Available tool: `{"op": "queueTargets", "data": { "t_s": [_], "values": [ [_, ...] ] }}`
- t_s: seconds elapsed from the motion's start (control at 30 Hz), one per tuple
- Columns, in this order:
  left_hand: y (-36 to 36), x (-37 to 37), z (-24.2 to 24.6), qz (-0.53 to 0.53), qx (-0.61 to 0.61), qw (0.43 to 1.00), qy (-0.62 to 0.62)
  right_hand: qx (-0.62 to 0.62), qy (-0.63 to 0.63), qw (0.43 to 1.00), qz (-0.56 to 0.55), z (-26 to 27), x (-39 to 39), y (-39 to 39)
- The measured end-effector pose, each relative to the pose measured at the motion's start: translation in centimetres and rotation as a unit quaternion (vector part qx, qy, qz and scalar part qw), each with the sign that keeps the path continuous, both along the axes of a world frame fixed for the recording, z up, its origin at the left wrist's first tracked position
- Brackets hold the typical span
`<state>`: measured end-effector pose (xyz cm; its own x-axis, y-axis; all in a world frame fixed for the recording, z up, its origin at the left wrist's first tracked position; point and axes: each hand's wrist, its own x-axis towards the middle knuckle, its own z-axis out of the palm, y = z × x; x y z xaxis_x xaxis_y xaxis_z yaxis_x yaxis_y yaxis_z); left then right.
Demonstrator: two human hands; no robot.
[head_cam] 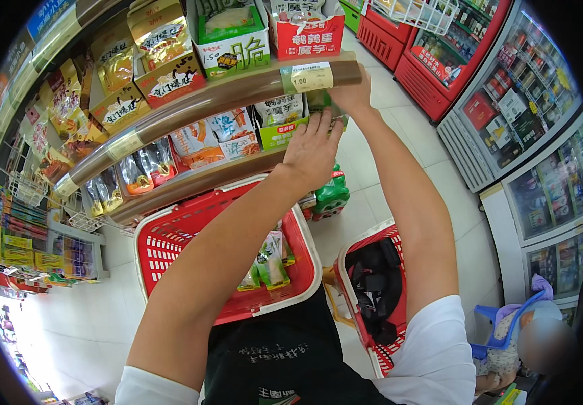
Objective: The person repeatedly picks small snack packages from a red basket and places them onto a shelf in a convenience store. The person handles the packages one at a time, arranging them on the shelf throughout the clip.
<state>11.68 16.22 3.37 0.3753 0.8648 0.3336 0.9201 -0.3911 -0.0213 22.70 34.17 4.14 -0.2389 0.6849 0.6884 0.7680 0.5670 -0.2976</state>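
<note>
My left hand (pixel 306 152) reaches over the lower shelf, its fingertips at a green snack box (pixel 325 104) at the right end; whether it grips the box is hidden. My right hand (pixel 357 96) is at the end of the upper shelf's brown edge, partly behind it, beside the same box; its fingers are mostly hidden. Just left of them stands a green-fronted display box (pixel 282 132) of white packets. Under my left arm, a red plastic shopping basket (pixel 312 243) with a white rim holds several small green snack packets (pixel 272 263).
Boxed snacks (pixel 170 76) line the upper shelf. Green bottles (pixel 333 190) stand below the shelf's right end. A second red basket (pixel 339 268) holds black gear. A person (pixel 509 334) sits at lower right by a blue plastic chair (pixel 512 324). Glass-door coolers (pixel 514 101) line the right side.
</note>
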Motion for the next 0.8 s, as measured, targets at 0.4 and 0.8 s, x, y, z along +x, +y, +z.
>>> {"op": "queueTargets", "data": {
  "t_s": [0.4,0.8],
  "values": [
    [-11.1,-6.2,-2.0,-0.096,-0.041,0.987,-0.125,0.022,0.23,0.972,0.046,-1.0,3.0,-6.5],
    [-20.6,-19.0,-20.5,0.219,-0.411,0.851,-0.243,-0.337,-0.354,0.816,0.31,-9.5,-8.6,-27.1]
  ]
}}
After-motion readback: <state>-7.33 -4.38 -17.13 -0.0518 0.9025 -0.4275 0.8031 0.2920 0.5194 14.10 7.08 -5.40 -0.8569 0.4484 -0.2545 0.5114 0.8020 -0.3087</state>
